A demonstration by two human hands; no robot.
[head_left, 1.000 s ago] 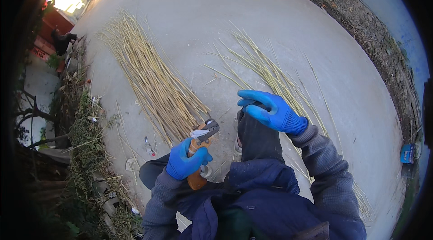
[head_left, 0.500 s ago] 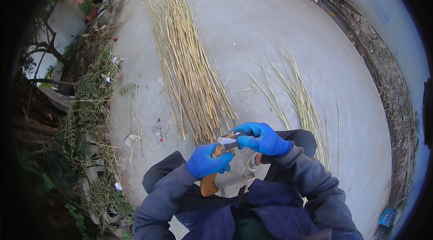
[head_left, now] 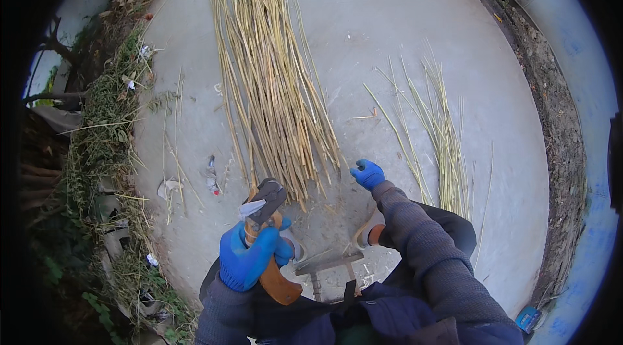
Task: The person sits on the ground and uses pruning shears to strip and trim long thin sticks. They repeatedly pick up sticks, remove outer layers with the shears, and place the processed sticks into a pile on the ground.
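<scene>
My left hand (head_left: 250,254), in a blue glove, is closed around a wooden-handled tool (head_left: 280,285). Its curved brown handle hangs below the fist, and a dark metal head with a bright, pale strip sticks up above it. My right hand (head_left: 368,175), gloved alike, is stretched forward just right of the near end of a big bundle of dry stalks (head_left: 279,98). Its fingers are partly bent, with a small gap at the tips, and I see nothing held in them. Whether it touches a stalk, I cannot tell.
A smaller bunch of thin stalks (head_left: 448,144) lies to the right. Below my hands is a low frame (head_left: 329,263), between my shoes. Left are a plastic bottle (head_left: 212,173) and weeds (head_left: 110,118) along the edge; a wall (head_left: 577,53) runs along the right.
My hands have parted. The right one has let go of the tool and moved forward towards the stalks; the left one has drawn back left with the tool. The view has tilted nearer.
</scene>
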